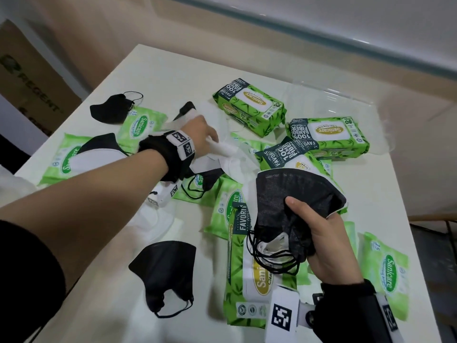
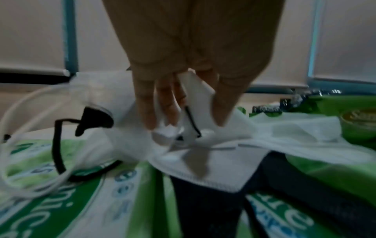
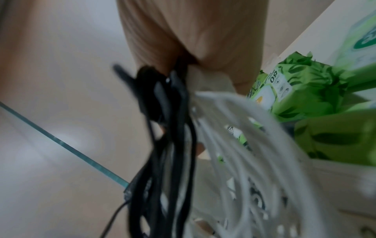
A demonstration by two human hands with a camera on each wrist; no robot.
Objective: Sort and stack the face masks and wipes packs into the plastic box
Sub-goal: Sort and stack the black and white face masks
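Head: white table (image 1: 158, 70), beige wall behind, cardboard box (image 1: 27, 78) left

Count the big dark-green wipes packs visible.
4 packs: far centre, far right, middle behind held masks, nearest by right hand. Others may lie beneath.

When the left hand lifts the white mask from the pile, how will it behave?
Probably floppy: the white mask already creases where the left hand pinches it. Likely very light, since thin fabric shows at its stitched edge. Its ear loops lie tangled beside a black loop, so they may snag and drag a neighbour along.
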